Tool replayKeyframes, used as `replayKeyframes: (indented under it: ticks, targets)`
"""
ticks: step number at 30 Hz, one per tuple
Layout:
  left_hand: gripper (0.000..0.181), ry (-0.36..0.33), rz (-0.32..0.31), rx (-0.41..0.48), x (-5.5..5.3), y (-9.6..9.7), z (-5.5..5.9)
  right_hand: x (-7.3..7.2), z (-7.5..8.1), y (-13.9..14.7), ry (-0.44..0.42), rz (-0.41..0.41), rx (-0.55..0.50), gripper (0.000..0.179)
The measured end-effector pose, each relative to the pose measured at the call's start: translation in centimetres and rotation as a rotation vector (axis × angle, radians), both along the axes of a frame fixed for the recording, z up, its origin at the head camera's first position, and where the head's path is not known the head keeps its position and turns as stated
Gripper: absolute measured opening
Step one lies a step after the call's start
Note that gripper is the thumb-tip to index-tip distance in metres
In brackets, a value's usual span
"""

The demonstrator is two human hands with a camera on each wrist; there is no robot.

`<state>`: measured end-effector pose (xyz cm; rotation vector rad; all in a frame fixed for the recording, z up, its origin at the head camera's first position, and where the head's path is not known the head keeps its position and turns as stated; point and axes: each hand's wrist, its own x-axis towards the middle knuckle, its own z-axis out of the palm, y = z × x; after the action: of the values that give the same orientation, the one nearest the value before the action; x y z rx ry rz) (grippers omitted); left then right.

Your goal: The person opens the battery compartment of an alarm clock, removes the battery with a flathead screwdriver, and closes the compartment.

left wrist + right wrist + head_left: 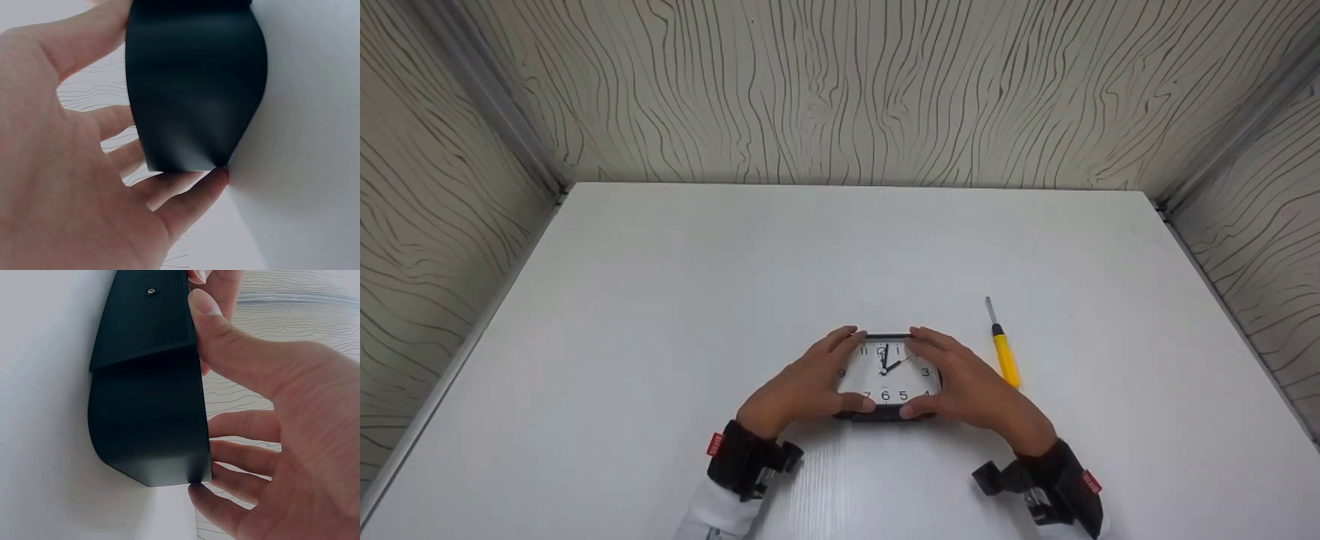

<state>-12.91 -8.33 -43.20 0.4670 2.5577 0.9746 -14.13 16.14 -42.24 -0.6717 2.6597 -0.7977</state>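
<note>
A square clock (pixel 885 382) with a white dial and black case sits on the white table, face up. My left hand (pixel 810 381) grips its left side, thumb on the near edge and fingertips at the far edge. On the opposite side my right hand (pixel 971 381) holds it the same way. In the left wrist view the fingers (pixel 191 208) curve around the smooth black case (pixel 197 90). The right wrist view shows a small screw (pixel 151 292) in the case's near side, close to the right thumb (pixel 230 337). Parts of the case are hidden by both hands.
A screwdriver (pixel 1005 358) with a yellow handle lies just right of my right hand, its metal tip pointing away. The white table (pixel 697 262) is bordered by wood-grain patterned panels (pixel 810 90) at the back and both sides.
</note>
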Motion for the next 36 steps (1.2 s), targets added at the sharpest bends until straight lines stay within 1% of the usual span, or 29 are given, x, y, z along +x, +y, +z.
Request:
replayKeyframes:
  ticks: [7, 12, 15, 23, 30, 36]
  targets:
    - [0.094, -0.011, 0.007, 0.010, 0.2, -0.1, 0.1, 0.0, 0.1, -0.1, 0.003, 0.001, 0.006, 0.089]
    - [0.094, -0.006, 0.000, 0.004, 0.1, -0.1, 0.1, 0.1, 0.3, 0.0, -0.009, 0.009, 0.021, 0.091]
    - [0.094, -0.003, -0.004, -0.002, 0.1, -0.1, 0.1, 0.0, 0.4, 0.3, -0.029, 0.018, 0.018, 0.094]
    - [0.094, 0.006, -0.002, -0.023, 0.0, 0.1, -0.3, -0.5, 0.0, 1.4, -0.063, 0.094, -0.023, 0.106]
    - [0.094, 0.006, -0.005, -0.025, -0.1, 0.1, -0.3, -0.9, -0.5, 2.1, -0.102, 0.107, -0.039, 0.118]
    - [0.095, 0.001, -0.004, -0.044, -0.1, 0.1, -0.3, -1.0, -0.6, 2.1, -0.102, 0.100, -0.034, 0.119]
